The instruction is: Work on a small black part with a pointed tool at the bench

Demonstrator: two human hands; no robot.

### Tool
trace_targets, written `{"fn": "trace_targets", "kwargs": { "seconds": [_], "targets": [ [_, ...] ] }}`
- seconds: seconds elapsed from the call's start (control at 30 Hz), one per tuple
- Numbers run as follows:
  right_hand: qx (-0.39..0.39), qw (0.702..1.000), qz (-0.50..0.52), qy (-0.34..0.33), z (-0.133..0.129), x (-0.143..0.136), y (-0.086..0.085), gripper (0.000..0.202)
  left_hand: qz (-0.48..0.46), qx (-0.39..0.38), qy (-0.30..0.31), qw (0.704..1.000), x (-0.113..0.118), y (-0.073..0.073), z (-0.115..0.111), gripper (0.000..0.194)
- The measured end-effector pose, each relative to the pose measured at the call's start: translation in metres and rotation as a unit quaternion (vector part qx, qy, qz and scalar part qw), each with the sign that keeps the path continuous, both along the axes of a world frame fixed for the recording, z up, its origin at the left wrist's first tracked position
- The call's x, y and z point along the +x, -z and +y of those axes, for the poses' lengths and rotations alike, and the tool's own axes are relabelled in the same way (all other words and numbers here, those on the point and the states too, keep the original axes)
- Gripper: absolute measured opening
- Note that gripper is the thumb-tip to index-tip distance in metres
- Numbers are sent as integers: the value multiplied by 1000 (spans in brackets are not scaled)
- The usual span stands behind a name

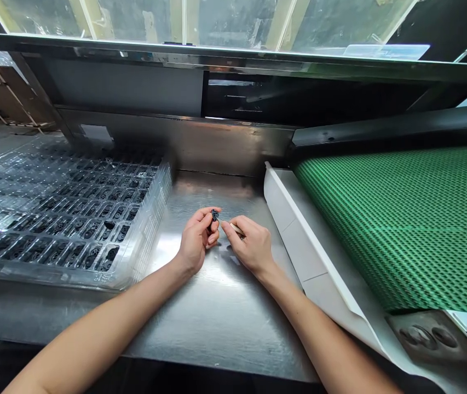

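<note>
Between the thumb and fingers of my left hand (195, 241) is a small black part (215, 215) with a round, patterned face. My right hand (252, 243) pinches a thin, light-coloured stick-like tool (237, 229), its tip pointing left towards the black part. Whether the tip touches the part is too small to tell. Both hands are above the middle of the metal table (220, 317). To the left lies a stack of clear plastic trays (128, 279), whose compartments hold several similar black parts (112, 254).
A green mesh conveyor belt (414, 230) runs along the right, with a white raised guard (311, 235) between it and the table. At the back stands a metal panel (233, 148). Overhead hangs a framed, see-through cover (233, 24). A brown crate (5, 93) is at far left.
</note>
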State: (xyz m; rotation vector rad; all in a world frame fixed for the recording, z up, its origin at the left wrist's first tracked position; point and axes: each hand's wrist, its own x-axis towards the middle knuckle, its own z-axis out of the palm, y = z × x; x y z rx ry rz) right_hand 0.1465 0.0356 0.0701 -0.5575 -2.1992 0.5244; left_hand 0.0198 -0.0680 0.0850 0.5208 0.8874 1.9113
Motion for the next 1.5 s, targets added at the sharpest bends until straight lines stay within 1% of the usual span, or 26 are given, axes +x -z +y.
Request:
{"fn": "trace_targets", "kwargs": {
  "seconds": [0.37,0.6,0.8,0.9,1.27,1.4,1.5],
  "targets": [
    [59,998,10,13,1,0,5,46,-2,-1,-4,1000,-1,1,0,37],
    [82,996,9,25,1,1,3,46,-6,6,0,1000,-2,2,0,36],
    [85,996,8,35,1,1,1,49,-12,8,4,1000,-2,2,0,35],
    [93,995,3,22,1,1,1,49,-16,7,2,1000,-2,2,0,34],
    [96,995,7,40,1,1,2,49,-20,4,5,1000,-2,3,0,32],
    [103,994,3,31,2,2,2,49,-22,2,6,1000,-1,3,0,33],
    [101,994,3,37,2,2,3,48,-22,3,6,1000,-1,3,0,32]
  ]
}}
